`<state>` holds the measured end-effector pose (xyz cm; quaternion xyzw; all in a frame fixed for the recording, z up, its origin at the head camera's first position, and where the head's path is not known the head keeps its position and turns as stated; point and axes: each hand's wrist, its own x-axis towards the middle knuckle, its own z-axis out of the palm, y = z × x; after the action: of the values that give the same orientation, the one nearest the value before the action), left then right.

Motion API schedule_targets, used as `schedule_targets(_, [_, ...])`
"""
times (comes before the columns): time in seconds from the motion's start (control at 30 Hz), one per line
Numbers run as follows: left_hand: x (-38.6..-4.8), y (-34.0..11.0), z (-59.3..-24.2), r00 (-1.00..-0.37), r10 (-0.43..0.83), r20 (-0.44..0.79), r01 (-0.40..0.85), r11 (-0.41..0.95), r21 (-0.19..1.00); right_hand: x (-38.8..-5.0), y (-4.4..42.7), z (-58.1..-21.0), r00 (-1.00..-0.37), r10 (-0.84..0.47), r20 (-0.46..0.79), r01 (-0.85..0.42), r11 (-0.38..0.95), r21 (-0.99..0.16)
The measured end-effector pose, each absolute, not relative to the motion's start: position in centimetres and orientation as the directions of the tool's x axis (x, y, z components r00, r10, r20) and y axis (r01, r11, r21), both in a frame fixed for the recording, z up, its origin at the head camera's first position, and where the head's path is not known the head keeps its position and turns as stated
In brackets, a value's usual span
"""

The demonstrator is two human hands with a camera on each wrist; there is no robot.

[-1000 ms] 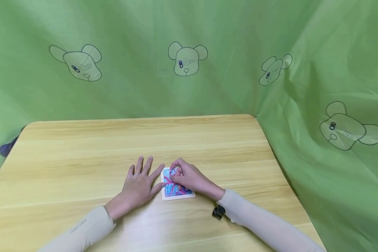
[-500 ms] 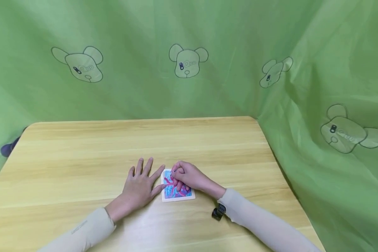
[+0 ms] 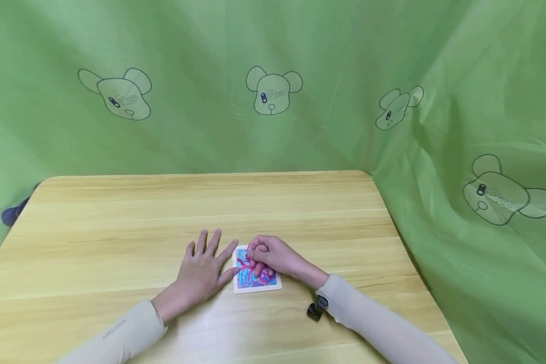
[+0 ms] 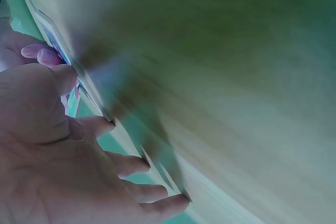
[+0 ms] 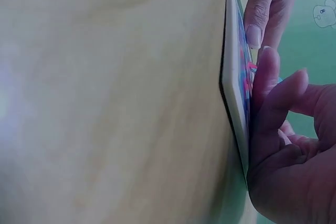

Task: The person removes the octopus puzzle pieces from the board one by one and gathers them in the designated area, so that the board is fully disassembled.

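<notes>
A small square picture panel (image 3: 257, 289) with a white border and thick sides lies flat on the table. It bears pink branching shapes on blue and purple. My left hand (image 3: 200, 275) rests on the table at the panel's left, fingers spread, with thumb and index tips at its left edge. My right hand (image 3: 275, 257) rests over the panel's upper right part, fingers curled, thumb and index tips close together above the picture. In the right wrist view the curled right hand (image 5: 299, 150) leans on the panel (image 5: 231, 51). Whether the fingertips pinch something small is hidden.
The wooden table (image 3: 132, 217) has rounded far corners. A green curtain (image 3: 191, 131) with bear-head prints hangs behind it and along the right. A dark object (image 3: 11, 215) shows beyond the left edge. A black device (image 3: 317, 307) sits at the right wrist.
The right thumb and index tips have come closer together over the panel. The left hand and panel have stayed in place; the whole view has shifted slightly.
</notes>
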<state>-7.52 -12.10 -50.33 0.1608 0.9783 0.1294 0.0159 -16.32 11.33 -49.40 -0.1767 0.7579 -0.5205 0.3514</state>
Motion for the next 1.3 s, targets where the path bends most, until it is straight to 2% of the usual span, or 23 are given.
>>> schedule_targets(0.3, [-7.5,-12.0,-50.0,-0.951,0.31,-0.001,0.297,0.91,0.289,-15.8,11.8,-49.4,-0.751,-0.583,-0.31,0.128,0.332,-0.935])
schedule_targets(0.7, [-7.6,-11.7,-49.3,-0.947,0.317,-0.043,0.284,0.897,0.338,-15.6,13.3,-48.7,-0.832,-0.515,-0.207,0.063,0.282,-0.957])
schedule_targets(0.87, [-7.3,-11.6,-49.3,-0.932,0.356,-0.063,0.311,0.878,0.365,-15.7,14.3,-48.3,-0.849,-0.489,-0.203,0.087,0.25,-0.964])
schedule_targets(1.07, [-7.0,-11.7,-49.4,-0.922,0.386,-0.031,0.349,0.863,0.367,-15.9,15.2,-48.1,-0.857,-0.475,-0.2,0.11,0.21,-0.971])
schedule_targets(1.3, [-7.0,-11.7,-49.2,-0.916,0.4,-0.042,0.361,0.863,0.353,-16.0,16.2,-48.2,-0.877,-0.435,-0.204,0.116,0.221,-0.968])
